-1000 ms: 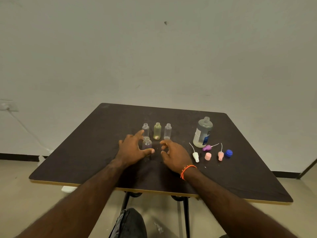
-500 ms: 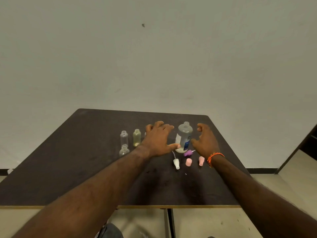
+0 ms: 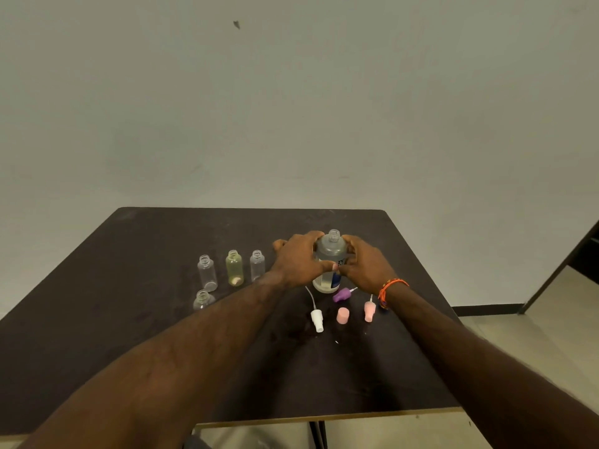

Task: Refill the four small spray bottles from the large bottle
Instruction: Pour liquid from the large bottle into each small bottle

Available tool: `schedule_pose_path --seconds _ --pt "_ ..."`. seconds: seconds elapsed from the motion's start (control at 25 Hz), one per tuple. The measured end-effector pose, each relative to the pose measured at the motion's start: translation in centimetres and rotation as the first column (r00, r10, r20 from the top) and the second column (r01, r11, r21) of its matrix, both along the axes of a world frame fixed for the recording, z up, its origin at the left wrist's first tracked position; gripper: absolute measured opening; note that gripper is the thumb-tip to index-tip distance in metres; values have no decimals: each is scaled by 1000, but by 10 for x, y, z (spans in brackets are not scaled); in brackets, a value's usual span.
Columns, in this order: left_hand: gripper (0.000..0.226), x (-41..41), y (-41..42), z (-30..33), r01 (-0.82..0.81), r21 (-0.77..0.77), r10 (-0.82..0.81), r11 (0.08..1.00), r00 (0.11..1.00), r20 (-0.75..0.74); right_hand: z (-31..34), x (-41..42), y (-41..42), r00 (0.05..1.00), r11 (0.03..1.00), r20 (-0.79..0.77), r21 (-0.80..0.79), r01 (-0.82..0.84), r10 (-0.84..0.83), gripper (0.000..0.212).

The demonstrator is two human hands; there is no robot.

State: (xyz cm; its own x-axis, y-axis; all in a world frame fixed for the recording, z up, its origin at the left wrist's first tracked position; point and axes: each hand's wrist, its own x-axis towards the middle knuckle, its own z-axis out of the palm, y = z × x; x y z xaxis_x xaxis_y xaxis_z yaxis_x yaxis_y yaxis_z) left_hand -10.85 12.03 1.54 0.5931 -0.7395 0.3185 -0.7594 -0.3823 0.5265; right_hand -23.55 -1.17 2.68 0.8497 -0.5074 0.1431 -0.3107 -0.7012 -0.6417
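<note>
The large clear bottle (image 3: 330, 251), uncapped and with a blue-and-white label, stands on the dark table (image 3: 129, 335). My left hand (image 3: 299, 262) and my right hand (image 3: 364, 267) both curl around its body from either side. To the left stand open small bottles: a clear one (image 3: 206, 273), a yellowish one (image 3: 234, 268) and another clear one (image 3: 257, 265). A fourth clear bottle (image 3: 203, 299) stands nearer to me. Spray heads lie in front of the large bottle: white (image 3: 316, 320), purple (image 3: 342, 295) and pink (image 3: 369, 311), plus a pink cap (image 3: 342, 315).
The table's front edge (image 3: 324, 418) runs just below my forearms. A plain wall stands behind the table. A dark door frame (image 3: 564, 270) shows at the far right above light floor tiles.
Both hands left the small bottles, moved right to the large bottle, and closed around it. The blue cap seen earlier is now hidden behind my right wrist.
</note>
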Motion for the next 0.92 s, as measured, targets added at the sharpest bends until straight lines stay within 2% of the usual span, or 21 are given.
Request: schedule_pose_path --seconds 0.12,0.28,0.36,0.52,0.68,0.92 --pt "67 4 10 12 -5 -23 6 1000 999 46 11 -2 9 999 1000 52 4 -11 11 62" --pt "63 1 37 38 8 -79 -4 997 999 47 34 -8 32 989 998 139 11 -61 59 56" --pt "63 0 58 51 -11 -79 15 997 999 53 41 -8 46 986 995 132 2 -101 100 57" --pt "66 -2 102 61 -49 2 49 999 998 39 37 -8 83 982 986 101 20 -164 161 64" --pt "67 2 140 41 -68 65 67 996 998 24 19 -4 117 979 980 57 30 -199 197 64" --pt "75 4 158 21 -57 149 41 987 993 114 0 -1 134 975 973 26 61 -222 221 66"
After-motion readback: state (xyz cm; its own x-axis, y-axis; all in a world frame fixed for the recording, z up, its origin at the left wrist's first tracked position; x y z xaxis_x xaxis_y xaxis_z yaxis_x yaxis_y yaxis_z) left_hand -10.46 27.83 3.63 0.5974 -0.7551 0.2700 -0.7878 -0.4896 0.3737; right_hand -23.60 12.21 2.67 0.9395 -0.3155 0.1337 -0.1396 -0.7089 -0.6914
